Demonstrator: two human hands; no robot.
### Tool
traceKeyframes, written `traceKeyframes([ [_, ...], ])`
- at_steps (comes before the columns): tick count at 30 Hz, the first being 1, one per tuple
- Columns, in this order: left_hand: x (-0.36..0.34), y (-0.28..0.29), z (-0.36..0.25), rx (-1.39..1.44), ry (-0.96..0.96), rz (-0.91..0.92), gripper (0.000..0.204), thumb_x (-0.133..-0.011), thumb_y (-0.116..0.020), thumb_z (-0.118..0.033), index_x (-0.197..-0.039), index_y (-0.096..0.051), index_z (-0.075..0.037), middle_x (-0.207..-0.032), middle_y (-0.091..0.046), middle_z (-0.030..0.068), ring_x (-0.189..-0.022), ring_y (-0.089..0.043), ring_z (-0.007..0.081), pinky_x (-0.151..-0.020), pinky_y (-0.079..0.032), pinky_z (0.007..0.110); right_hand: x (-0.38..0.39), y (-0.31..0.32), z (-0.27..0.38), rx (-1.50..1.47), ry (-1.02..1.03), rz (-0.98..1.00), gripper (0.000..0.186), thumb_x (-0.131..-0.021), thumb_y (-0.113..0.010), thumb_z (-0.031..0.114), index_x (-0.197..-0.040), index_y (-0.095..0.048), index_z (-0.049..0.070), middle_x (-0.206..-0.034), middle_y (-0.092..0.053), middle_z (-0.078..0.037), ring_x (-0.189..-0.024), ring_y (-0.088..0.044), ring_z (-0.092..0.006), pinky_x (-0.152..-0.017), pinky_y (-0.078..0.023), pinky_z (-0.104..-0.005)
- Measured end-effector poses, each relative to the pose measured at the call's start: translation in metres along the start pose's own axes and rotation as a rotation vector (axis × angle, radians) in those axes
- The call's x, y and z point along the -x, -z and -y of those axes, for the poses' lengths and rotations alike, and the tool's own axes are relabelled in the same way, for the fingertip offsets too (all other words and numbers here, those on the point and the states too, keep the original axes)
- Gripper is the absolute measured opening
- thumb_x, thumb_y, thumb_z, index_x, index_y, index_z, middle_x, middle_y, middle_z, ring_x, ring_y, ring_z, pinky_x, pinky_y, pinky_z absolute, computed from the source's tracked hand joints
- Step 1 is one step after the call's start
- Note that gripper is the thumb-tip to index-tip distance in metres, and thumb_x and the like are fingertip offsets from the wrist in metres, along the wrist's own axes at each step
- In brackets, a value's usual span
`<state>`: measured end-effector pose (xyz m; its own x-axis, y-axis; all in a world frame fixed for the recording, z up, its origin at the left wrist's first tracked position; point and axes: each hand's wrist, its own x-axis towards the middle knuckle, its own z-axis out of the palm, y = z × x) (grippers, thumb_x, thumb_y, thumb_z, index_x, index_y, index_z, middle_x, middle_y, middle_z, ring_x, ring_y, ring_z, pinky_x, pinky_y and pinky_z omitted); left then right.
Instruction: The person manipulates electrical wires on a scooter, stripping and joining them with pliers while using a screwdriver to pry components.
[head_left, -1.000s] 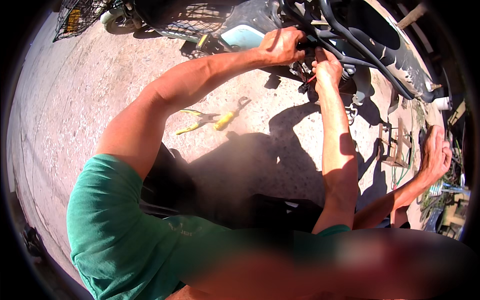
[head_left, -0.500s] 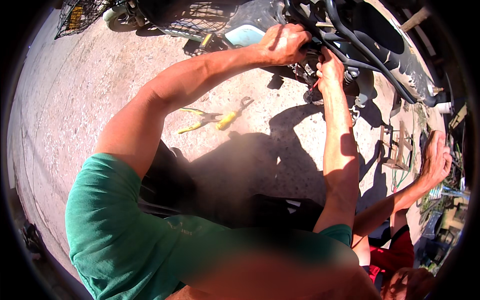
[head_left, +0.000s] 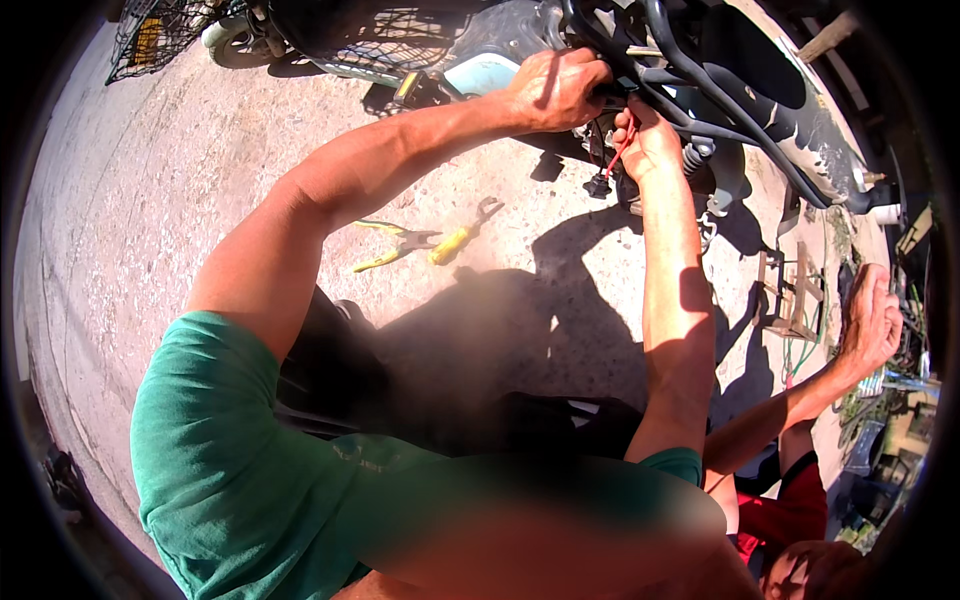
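Observation:
A dark scooter with a pale blue panel stands at the top of the view. My left hand is closed with curled fingers at its frame, over something dark that the fingers mostly hide. Beside it, my right hand is closed on a red wire, palm side partly showing. A black connector dangles below the wire, just left of my right wrist. Both hands work close together under the black tubes of the scooter.
Yellow-handled pliers and a yellow-handled tool lie on the concrete. Another person's hand hovers at the right, near a small wooden stool. A wire basket sits at the upper left.
My right hand has turned and shifted slightly left and up, bringing the red wire and the black connector into clearer view. My left hand has moved slightly left.

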<state>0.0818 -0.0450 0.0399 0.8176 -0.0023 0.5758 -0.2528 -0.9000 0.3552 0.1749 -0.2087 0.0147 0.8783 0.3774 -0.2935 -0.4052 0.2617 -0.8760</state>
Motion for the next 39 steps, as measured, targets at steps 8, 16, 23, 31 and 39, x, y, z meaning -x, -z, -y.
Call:
traceKeyframes([
  [8,0.004,-0.005,0.011,0.081,0.001,-0.027,0.029,-0.082,-0.069,-0.025,-0.104,-0.065,-0.007,-0.1,-0.067,0.0147,-0.094,-0.066,0.0359,-0.08,-0.054,0.045,0.006,0.003,0.008,-0.053,-0.045,0.047,0.013,-0.095,-0.064,0.023,-0.091,-0.062,0.011,-0.073,-0.057,-0.001,-0.049,-0.039,-0.0077,-0.039,-0.023,-0.0221],
  [16,0.003,0.012,0.005,-0.014,-0.023,-0.024,0.024,-0.082,-0.069,-0.024,-0.1,-0.064,-0.008,-0.097,-0.065,0.0146,-0.091,-0.065,0.036,-0.078,-0.053,0.046,0.009,0.005,0.011,0.186,0.062,0.045,0.013,-0.093,-0.068,0.018,-0.098,-0.065,0.007,-0.076,-0.056,0.0,-0.053,-0.043,-0.0066,-0.041,-0.028,-0.0204],
  [23,0.0,0.009,0.016,-0.034,-0.059,-0.045,0.023,-0.08,-0.068,-0.02,-0.099,-0.064,-0.009,-0.097,-0.065,0.0135,-0.088,-0.065,0.0358,-0.075,-0.053,0.046,0.004,0.005,0.009,0.211,0.042,0.076,0.016,-0.093,-0.069,0.02,-0.095,-0.065,0.005,-0.075,-0.063,-0.003,-0.064,-0.062,-0.0129,-0.048,-0.042,-0.0231],
  [31,0.003,0.012,0.012,-0.069,-0.191,-0.123,0.023,-0.079,-0.068,-0.017,-0.1,-0.063,-0.01,-0.093,-0.064,0.0125,-0.087,-0.065,0.0358,-0.074,-0.053,0.046,0.004,0.008,0.009,0.061,-0.025,0.106,0.011,-0.093,-0.068,0.016,-0.097,-0.064,0.006,-0.077,-0.061,-0.003,-0.064,-0.059,-0.0126,-0.048,-0.039,-0.0226],
  [39,0.005,0.006,0.016,0.011,-0.085,-0.11,0.025,-0.083,-0.068,-0.018,-0.107,-0.063,-0.012,-0.104,-0.062,0.0145,-0.085,-0.066,0.0379,-0.073,-0.054,0.047,0.01,0.017,0.0,-0.042,0.011,0.13,0.015,-0.09,-0.072,0.014,-0.101,-0.064,0.006,-0.084,-0.061,-0.003,-0.063,-0.047,-0.0098,-0.051,-0.033,-0.022],
])
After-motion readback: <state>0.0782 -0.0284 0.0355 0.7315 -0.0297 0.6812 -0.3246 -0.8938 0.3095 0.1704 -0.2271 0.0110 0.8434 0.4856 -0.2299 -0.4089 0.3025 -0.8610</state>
